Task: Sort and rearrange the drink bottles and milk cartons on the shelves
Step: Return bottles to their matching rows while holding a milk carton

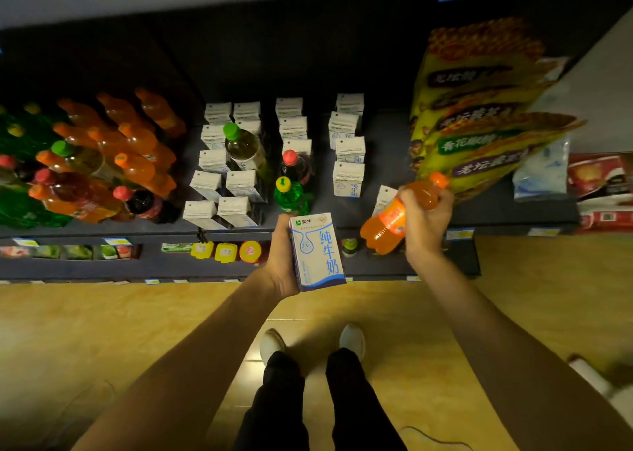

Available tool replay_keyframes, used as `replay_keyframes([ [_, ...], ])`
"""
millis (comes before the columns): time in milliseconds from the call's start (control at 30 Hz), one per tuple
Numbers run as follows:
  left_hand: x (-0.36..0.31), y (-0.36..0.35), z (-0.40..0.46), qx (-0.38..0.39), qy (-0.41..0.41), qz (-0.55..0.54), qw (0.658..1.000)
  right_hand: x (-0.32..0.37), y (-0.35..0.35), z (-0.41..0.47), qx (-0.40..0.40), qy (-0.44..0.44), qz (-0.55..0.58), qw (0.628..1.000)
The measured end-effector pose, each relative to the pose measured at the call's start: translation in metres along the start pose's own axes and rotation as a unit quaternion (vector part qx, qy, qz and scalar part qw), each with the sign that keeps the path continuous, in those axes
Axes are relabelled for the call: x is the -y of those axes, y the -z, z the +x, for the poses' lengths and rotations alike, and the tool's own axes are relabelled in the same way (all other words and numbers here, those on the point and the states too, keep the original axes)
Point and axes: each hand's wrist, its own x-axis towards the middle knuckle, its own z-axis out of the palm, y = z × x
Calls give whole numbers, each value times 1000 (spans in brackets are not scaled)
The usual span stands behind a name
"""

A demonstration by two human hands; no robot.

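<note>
My left hand [281, 262] holds a white and blue milk carton [318, 250] upright in front of the dark shelf [387, 149]. My right hand [424, 218] grips an orange soda bottle [390, 218], tilted with its cap toward the upper right, just off the shelf's front edge. On the shelf stand several white milk cartons [348, 178] in rows. Among them are a pale bottle with a green cap [244, 147], a dark bottle with a red cap [295, 166] and a green bottle with a yellow cap [289, 195]. Orange bottles [137, 142] crowd the left part.
Yellow snack bags [479, 115] lean on the shelf at the right, with red packs [599, 183] beyond them. A lower shelf [222, 252] holds small yellow jars and boxes. Green and dark bottles fill the far left. My feet stand on a wooden floor [102, 330].
</note>
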Motion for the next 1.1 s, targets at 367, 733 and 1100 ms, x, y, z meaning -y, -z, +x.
replay_keyframes([
  [367, 2, -4, 15, -28, 5, 4, 1000, -14, 22, 29, 62, -104, -131, 984],
  [733, -7, 6, 13, -4, -11, -14, 1000, -17, 7, 35, 140, -71, -217, 963],
  [1100, -15, 7, 8, -20, -16, -24, 999, -18, -6, 33, 179, -55, -244, 952],
])
